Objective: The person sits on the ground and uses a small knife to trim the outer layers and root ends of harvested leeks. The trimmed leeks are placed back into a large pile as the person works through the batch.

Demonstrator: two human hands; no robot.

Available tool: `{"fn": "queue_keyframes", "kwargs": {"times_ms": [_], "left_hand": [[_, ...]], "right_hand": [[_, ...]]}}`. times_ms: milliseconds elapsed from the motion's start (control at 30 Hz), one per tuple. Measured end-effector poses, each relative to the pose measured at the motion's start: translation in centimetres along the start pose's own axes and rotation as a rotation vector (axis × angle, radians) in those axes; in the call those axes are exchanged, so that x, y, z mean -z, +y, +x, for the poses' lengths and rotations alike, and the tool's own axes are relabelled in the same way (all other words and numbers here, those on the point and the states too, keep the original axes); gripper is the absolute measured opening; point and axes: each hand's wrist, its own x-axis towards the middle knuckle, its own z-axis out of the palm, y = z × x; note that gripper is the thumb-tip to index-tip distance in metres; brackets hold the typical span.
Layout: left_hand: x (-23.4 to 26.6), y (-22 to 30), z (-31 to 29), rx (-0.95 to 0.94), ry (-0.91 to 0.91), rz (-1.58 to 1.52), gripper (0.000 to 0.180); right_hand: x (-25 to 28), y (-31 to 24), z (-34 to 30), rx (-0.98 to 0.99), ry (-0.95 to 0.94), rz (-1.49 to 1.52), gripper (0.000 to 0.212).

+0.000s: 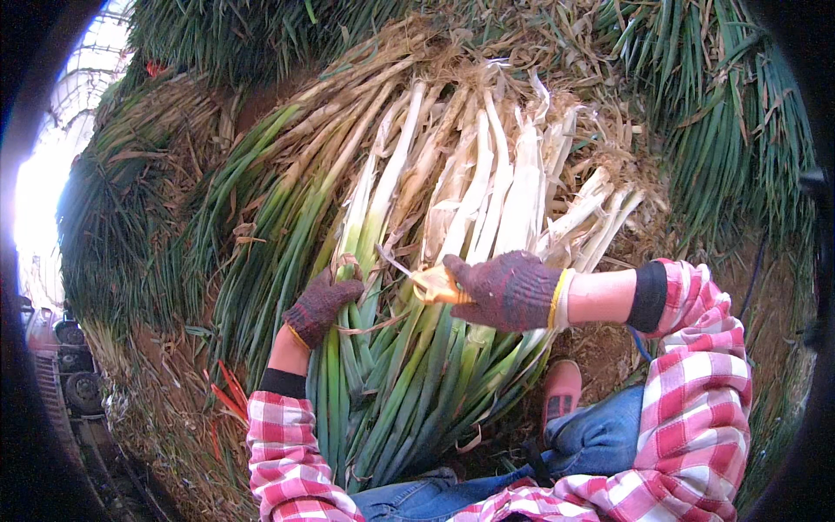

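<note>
My left hand (320,304) clamped round edge of leek bundle (409,365), fingers curled tight on green stalks, steadying bundle across my lap. My right hand (500,290) pinches strip of dry yellowish peel (432,284) near where white turns green, fingers closed on it, pulling skin away from stalk. White ends point away, toward leek heap (261,174) behind. Bundle's lower end hidden behind jeans (600,431). Gloves hide fingertips; exact grip unclear. Shoe (561,389) partly covered.

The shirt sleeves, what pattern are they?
The sleeves are a red, pink and white check, clearest in the head view.
</note>
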Motion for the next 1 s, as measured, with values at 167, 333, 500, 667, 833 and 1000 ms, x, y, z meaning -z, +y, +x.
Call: {"fn": "queue_keyframes", "kwargs": {"times_ms": [167,333,500,667,833,1000], "left_hand": [[0.6,-1.8,0.4,0.017,-0.019,-0.004,0.034],[1.1,-3.6,1.5,-0.035,-0.069,0.072,0.034],[0.7,-3.2,1.5,0.02,-0.033,0.09,0.026],[0.2,-2.3,1.1,0.105,-0.058,-0.034,0.025],[-0.3,-2.2,0.9,0.076,-0.045,-0.118,0.025],[-0.8,-0.9,-0.1,0.081,0.05,-0.19,0.024]], "right_hand": [[1.7,3.6,3.6,-0.198,0.148,0.068,0.062],[3.1,7.6,7.6,-0.24,0.272,-0.029,0.055],[3.0,10.3,12.0,-0.446,0.255,-0.008,0.055],[3.8,13.0,15.8,-0.289,0.422,-0.045,0.053],[5.2,13.2,17.9,-0.42,0.342,-0.002,0.042],[4.9,11.5,15.0,-0.465,0.304,0.064,0.055]]}}
